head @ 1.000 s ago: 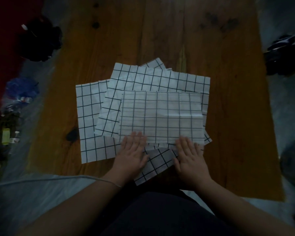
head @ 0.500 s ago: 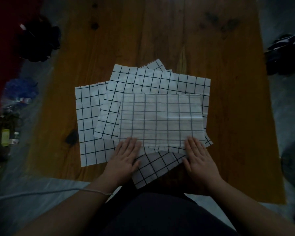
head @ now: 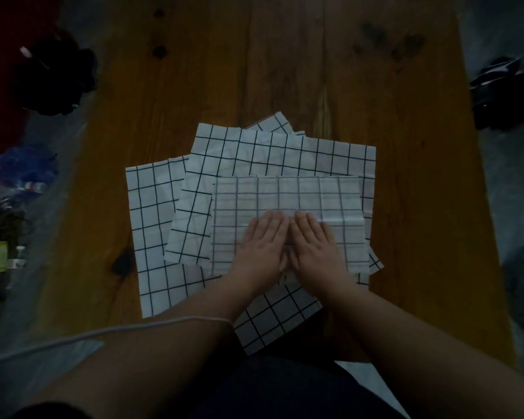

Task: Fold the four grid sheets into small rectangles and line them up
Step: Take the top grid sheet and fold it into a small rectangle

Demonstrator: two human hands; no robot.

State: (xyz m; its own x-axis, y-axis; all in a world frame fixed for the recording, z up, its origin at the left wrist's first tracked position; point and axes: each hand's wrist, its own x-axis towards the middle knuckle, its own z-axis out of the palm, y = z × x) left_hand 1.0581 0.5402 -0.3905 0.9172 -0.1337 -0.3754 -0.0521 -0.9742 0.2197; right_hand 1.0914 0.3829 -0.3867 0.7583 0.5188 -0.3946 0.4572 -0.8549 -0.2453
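Left hand (head: pixel 262 246) and right hand (head: pixel 313 246), both spread flat with palms down and fingers extended, side by side with their inner edges touching. Neither hand grips anything; both press on the folded white sheet with a thin dark grid (head: pixel 288 204), a rectangle whose lines look fainter and more closely spaced than those of the sheets below. The fingertips reach about the middle of this rectangle, where a horizontal crease runs toward its right edge.

The folded rectangle lies on top of a loose, fanned pile of unfolded white sheets with a bold black grid. One unfolded sheet (head: pixel 270 152) shows directly beneath and beyond it, slightly rotated. A second (head: pixel 152 237) projects to the left, and a third (head: pixel 273 316) projects toward the person, its corner reaching the near edge of the table beneath the forearms. A small corner of sheet (head: pixel 274 124) shows at the far side of the pile; which sheet it belongs to cannot be told.

The pile rests near the centre of the brown wooden plank worktop with dark knots (head: pixel 285 55). A thin white cord (head: pixel 133 328) crosses the left forearm. Dark, indistinct objects lie on the grey floor (head: pixel 496 25) on both sides.
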